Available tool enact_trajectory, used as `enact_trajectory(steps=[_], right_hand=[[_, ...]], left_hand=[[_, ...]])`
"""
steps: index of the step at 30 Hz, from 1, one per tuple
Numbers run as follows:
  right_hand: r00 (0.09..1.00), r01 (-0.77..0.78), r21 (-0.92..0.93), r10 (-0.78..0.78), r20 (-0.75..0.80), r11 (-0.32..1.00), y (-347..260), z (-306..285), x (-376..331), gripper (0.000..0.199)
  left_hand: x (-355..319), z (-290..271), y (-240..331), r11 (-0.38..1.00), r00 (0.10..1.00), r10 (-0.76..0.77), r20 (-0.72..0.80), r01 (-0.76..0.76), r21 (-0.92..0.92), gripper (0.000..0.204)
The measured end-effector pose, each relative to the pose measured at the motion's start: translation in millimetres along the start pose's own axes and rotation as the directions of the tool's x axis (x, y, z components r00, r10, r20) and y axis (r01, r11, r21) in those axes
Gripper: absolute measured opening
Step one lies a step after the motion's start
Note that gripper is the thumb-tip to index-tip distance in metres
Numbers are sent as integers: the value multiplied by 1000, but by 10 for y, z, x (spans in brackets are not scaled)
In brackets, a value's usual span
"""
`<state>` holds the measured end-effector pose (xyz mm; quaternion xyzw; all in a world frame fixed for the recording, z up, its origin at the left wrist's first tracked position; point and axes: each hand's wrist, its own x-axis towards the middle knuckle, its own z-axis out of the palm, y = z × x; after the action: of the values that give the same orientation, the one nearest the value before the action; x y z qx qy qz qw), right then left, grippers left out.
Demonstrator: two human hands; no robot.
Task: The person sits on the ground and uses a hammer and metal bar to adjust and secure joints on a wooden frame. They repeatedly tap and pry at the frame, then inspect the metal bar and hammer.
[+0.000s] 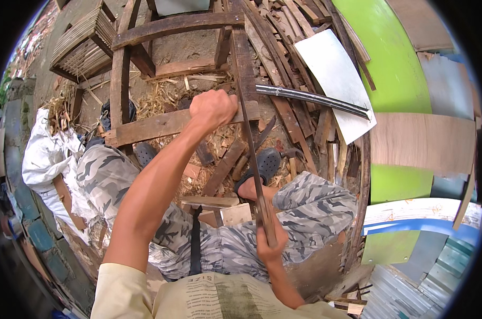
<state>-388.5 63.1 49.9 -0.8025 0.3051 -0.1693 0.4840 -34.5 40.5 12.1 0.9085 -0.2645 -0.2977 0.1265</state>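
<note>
Strip (258, 183) x1, in R hand (273, 252) | L hand (213, 107) fisted | clogs (267, 161) x2

I see grey camouflage trousers (230, 252), a cream shirt (172, 300), slate-grey clogs (267, 161), a brown frame (119, 87), a black strap (196, 245), a white sheet (334, 72) and a lime-green panel (392, 80)

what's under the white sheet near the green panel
Scrap wood shows along the white sheet's left edge; a dark strip lies across it. Directly beneath, everything is covered.

Outdoor woodworking yard — timber scraps (273, 53), shavings (150, 106)
</note>
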Motion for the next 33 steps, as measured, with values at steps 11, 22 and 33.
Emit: enact_trajectory(steps=[11,22,33], right_hand=[[982,96,283,-46,-181,954,190,720,1400,59],[996,27,206,-9,-87,978,90,643,1414,60],[998,6,41,-3,-69,999,-164,578,1120,64]], left_hand=[[-45,143,-113,949,879,203,-432,-285,-134,53],[-173,298,-381,858,875,430,-223,-319,402,55],[-378,248,-260,887,923,381,-53,-348,303,45]])
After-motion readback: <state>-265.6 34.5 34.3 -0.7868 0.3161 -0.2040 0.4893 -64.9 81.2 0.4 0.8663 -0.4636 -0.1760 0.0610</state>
